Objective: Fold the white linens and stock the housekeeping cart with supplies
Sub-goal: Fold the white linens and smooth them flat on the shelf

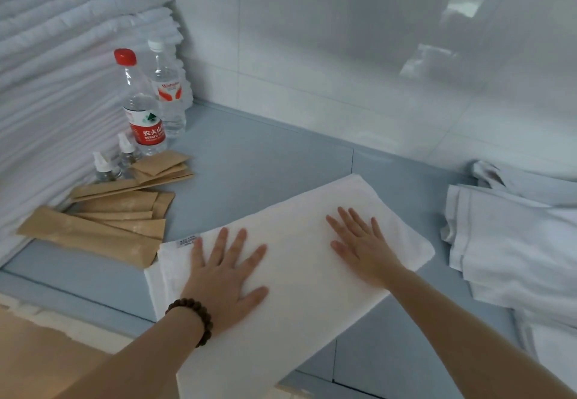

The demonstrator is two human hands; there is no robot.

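Both hands lie flat on one white towel, fingers straight and spread, gripping nothing. The left hand (bead bracelet at the wrist) presses the end nearer the counter's front edge; the right hand presses the half toward the right. The towel is folded to a long rectangle and lies slantwise across the middle of the counter. Its near end appears to overhang the front edge, and a small label shows at its left corner.

Left end of the counter: a tall stack of folded linens, judged finished work. At its foot stand two water bottles, two small spray bottles and a loose spread of brown paper packets, none touching the towel.

Right edge: a heap of white linens, rumpled and loosely laid, judged to be awaiting folding.

Assessment: folding is in hand, with this towel at the smoothing stage. Outstanding are the right-hand heap and the whole stocking step. No cart is in view, and the supplies sit on the counter.
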